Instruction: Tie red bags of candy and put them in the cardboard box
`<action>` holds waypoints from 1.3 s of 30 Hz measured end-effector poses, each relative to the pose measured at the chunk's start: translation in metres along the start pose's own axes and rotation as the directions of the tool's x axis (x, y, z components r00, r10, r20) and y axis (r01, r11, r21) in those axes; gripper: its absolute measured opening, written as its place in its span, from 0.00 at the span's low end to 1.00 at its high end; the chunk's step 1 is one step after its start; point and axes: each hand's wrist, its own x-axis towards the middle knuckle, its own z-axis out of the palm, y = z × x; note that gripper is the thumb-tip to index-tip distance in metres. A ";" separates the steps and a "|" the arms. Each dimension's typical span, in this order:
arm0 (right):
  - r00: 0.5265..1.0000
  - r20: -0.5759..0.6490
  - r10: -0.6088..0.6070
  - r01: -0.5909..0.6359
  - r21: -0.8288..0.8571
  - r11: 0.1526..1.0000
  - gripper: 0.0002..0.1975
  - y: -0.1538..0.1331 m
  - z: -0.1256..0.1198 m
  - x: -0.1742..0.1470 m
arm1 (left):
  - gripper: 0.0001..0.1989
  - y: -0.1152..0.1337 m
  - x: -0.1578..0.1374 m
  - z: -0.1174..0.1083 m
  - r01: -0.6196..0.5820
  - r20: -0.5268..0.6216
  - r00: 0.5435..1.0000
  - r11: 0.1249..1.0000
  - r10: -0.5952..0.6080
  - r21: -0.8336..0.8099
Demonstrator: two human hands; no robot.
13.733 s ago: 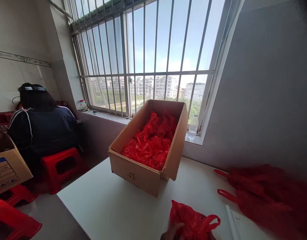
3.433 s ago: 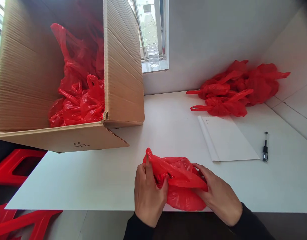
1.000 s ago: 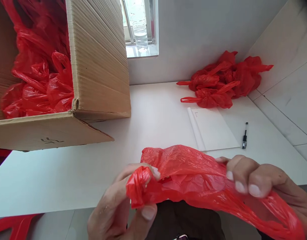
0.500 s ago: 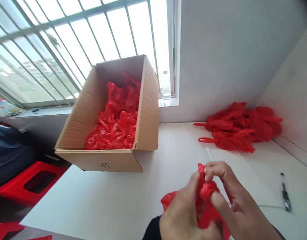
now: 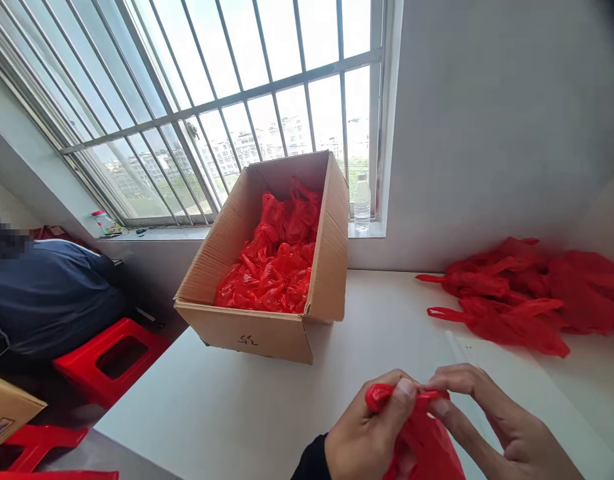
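Over the front of the white table, a red plastic bag (image 5: pixel 429 445) is between my two hands. My left hand (image 5: pixel 369 427) is closed around its gathered top, with a red end poking out beside the thumb. My right hand (image 5: pixel 497 423) pinches another part of the bag's top between thumb and forefinger, close to the left fingertips. Below the hands the bag hangs down, and its lower part runs out of view. Whether anything is inside it I cannot tell.
A cardboard box (image 5: pixel 329 260) holding several red bags (image 5: pixel 271 273) stands by the barred window. More red bags (image 5: pixel 517 293) lie in a heap at the right, near paper (image 5: pixel 551 393). A bottle (image 5: pixel 362 203) stands on the sill. Left, a person (image 5: pixel 57 300) sits near red stools (image 5: pixel 111 360).
My view has tilted up and turned left. The left hand now grips the bag's gathered top, and the right hand's pinch has moved to its edge.
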 end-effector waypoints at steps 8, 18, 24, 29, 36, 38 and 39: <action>0.985 0.173 0.000 -0.015 0.083 0.996 0.16 -0.026 -0.010 -0.006 | 0.13 0.018 0.001 -0.018 -0.101 0.229 0.966 0.990 0.122 -0.102; 0.865 0.428 0.262 -0.428 0.355 0.831 0.20 -0.001 0.011 0.006 | 0.18 -0.025 0.008 -0.016 -0.555 0.054 0.737 0.558 0.674 0.617; 0.858 0.494 0.138 -0.372 0.414 0.831 0.18 0.004 0.021 0.011 | 0.27 -0.035 0.013 -0.019 -0.615 0.179 0.642 0.362 0.745 0.701; 0.933 0.297 0.204 -0.265 0.183 0.947 0.13 0.009 0.002 0.006 | 0.33 -0.047 -0.001 -0.038 -0.519 0.314 0.736 0.202 0.600 0.830; 0.875 0.149 0.461 -0.465 -0.009 0.885 0.17 0.054 -0.010 -0.035 | 0.29 -0.103 -0.036 -0.071 -0.284 0.198 0.821 0.083 0.535 0.955; 0.883 0.076 0.464 -0.468 0.041 0.883 0.17 0.049 0.005 -0.046 | 0.28 -0.106 -0.035 -0.060 -0.359 0.251 0.797 0.096 0.548 0.928; 0.900 0.040 0.433 -0.435 0.042 0.900 0.17 0.044 0.015 -0.052 | 0.29 -0.107 -0.031 -0.051 -0.420 0.310 0.775 0.081 0.551 0.904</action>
